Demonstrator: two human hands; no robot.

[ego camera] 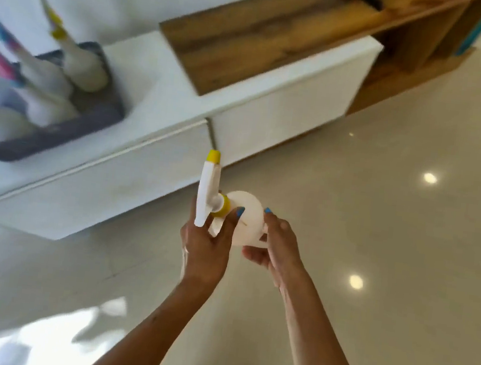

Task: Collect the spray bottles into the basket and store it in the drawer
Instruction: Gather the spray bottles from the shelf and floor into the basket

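Your two bare forearms reach up from the bottom edge, and both hands meet on one white plastic spray bottle with a yellow collar and yellow nozzle tip (241, 217). Your left hand (208, 239) wraps the neck and trigger, thumb pressed just beside the yellow collar. Your right hand (275, 247) clasps the rounded body from the other side, fingers curled beneath it. You hold the bottle in the air above the glossy beige tiled floor (393, 231), nozzle pointing up toward the low white cabinet (181, 108).

On the cabinet's top, near its left end, stands a dark grey plastic basket (95, 122). Several motion-blurred white spray bottles (83, 69) stand inside it, with yellow, pink and blue heads. A wood-grain panel (250, 44) lies on the cabinet top further right.
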